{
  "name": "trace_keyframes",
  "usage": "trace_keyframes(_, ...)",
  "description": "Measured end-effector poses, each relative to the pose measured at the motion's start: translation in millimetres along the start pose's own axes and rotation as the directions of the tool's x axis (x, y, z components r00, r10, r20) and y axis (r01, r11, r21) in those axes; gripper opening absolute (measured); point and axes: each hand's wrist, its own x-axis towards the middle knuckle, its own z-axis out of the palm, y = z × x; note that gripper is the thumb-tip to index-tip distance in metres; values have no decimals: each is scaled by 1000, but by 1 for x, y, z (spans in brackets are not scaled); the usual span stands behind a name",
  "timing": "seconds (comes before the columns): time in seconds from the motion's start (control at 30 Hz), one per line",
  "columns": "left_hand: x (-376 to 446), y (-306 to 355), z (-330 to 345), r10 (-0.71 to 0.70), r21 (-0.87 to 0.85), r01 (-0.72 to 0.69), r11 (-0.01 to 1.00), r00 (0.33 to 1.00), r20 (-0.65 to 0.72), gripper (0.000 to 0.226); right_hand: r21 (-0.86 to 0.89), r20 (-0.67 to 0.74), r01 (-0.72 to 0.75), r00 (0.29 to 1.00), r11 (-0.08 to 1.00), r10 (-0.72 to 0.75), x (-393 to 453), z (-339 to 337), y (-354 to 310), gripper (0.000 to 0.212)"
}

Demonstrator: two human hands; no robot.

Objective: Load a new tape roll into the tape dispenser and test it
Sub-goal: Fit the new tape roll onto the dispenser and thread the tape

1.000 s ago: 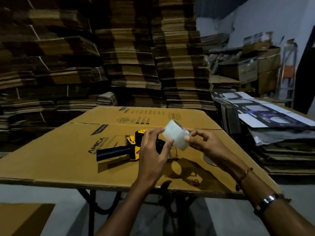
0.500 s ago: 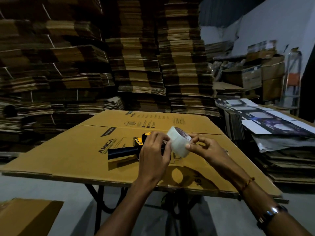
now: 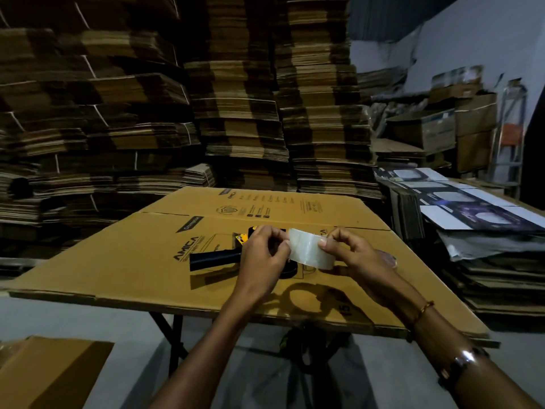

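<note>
Now we hold the tape roll above the worktop, our left hand and right hand pinching it with curled fingers; the tape dispenser lies just behind, far from edges.

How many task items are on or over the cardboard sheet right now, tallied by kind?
Tape rolls: 1, the clear tape roll gripped by the left hand and the right hand.
Tape dispensers: 1, the dispenser lying on the cardboard sheet.
Total: 2
</note>
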Motion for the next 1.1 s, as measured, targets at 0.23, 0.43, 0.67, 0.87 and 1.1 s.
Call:
trace_keyframes(0.23,-3,-2,6,24,73,-18,997,996,-81,14,-104,-81,19,996,994,-27,2,8,7,42)
trace_keyframes(0.43,16,1,-8,-226,-80,228,970,974,25,8,-333,-118,116,979,936,-164,16,8,1,42)
trace_keyframes(0.67,46,-28,-45,-123,242,132,961,991,-53,9,-401,-129,147,968,904,-215,43,12,-1,36)
trace_keyframes(0.87,43,-76,-65,-202,774,-8,633,964,174,47,-481,-131,146,963,864,-235,69,27,29,34)
trace_keyframes(1.1,46,-90,-62,-194,841,-155,519,936,293,44,-482,-73,138,978,865,-197,86,38,45,38)
